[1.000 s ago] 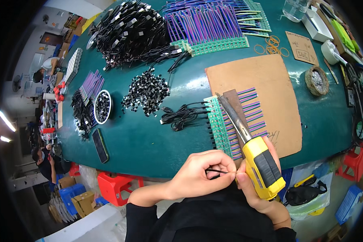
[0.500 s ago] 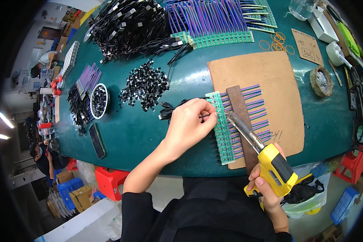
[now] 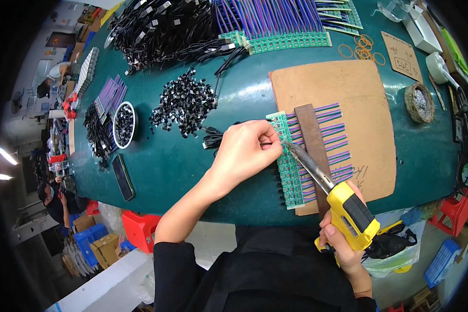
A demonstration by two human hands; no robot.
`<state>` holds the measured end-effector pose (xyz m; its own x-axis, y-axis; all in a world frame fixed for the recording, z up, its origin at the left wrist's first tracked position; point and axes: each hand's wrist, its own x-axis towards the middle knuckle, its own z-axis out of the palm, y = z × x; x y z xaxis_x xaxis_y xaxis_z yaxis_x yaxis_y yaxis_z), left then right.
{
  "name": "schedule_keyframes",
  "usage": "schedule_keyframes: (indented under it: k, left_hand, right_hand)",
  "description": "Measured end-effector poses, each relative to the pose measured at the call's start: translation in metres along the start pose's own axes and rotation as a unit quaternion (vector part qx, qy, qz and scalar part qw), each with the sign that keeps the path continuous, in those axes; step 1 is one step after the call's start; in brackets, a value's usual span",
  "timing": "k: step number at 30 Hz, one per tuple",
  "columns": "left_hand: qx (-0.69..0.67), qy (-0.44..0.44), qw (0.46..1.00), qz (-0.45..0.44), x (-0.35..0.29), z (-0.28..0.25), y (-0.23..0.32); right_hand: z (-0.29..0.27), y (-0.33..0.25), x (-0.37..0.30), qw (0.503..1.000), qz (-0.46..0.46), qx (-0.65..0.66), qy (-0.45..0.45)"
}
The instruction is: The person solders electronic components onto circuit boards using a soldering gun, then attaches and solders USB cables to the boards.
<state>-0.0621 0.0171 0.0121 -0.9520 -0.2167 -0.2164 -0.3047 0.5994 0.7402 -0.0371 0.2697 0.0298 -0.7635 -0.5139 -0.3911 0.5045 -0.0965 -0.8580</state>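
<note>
My left hand (image 3: 247, 151) is closed in a pinch on the end of a black cable (image 3: 265, 143), at the left edge of a green circuit board panel (image 3: 291, 182). Wrapped around the handle of a yellow-and-black soldering gun (image 3: 348, 210) is my right hand (image 3: 344, 244). The gun's metal tip reaches the board right beside my left fingertips; whether it touches a pad is too small to tell. Purple-and-blue wires (image 3: 338, 141) run rightward from the panel, under a rusty brown metal bar (image 3: 313, 143) lying across them. My left fingers hide part of the panel.
Beneath the panel lies a cardboard sheet (image 3: 359, 93). Black connectors (image 3: 184, 104) are heaped left of it, beside a white bowl (image 3: 134, 125) and a phone (image 3: 122, 177). Cable bundles (image 3: 161, 36) and wired boards (image 3: 288, 42) fill the back. A round tin (image 3: 419, 103) stands right.
The soldering tip has shifted slightly left, closer to my left fingertips. My left hand has moved a little down along the panel. The whole view has shifted slightly.
</note>
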Motion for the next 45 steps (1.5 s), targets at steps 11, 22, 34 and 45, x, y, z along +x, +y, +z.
schedule_keyframes:
  k: [11, 22, 34, 45]
  left_hand:
    - [0.018, 0.019, 0.999, 0.027, 0.000, 0.001, 0.000]
    - [0.049, 0.028, 0.998, 0.035, -0.004, 0.004, 0.001]
    - [0.130, 0.129, 0.974, 0.137, -0.011, 0.021, 0.007]
    - [0.095, 0.070, 0.974, 0.192, -0.014, 0.000, -0.004]
  right_hand:
    - [0.001, -0.010, -0.003, 0.995, -0.037, 0.067, 0.066]
    - [-0.004, -0.006, -0.002, 0.994, -0.053, 0.074, 0.062]
    - [-0.009, -0.009, -0.003, 0.993, -0.072, 0.071, 0.061]
    - [-0.005, -0.004, 0.002, 0.997, -0.072, 0.033, 0.010]
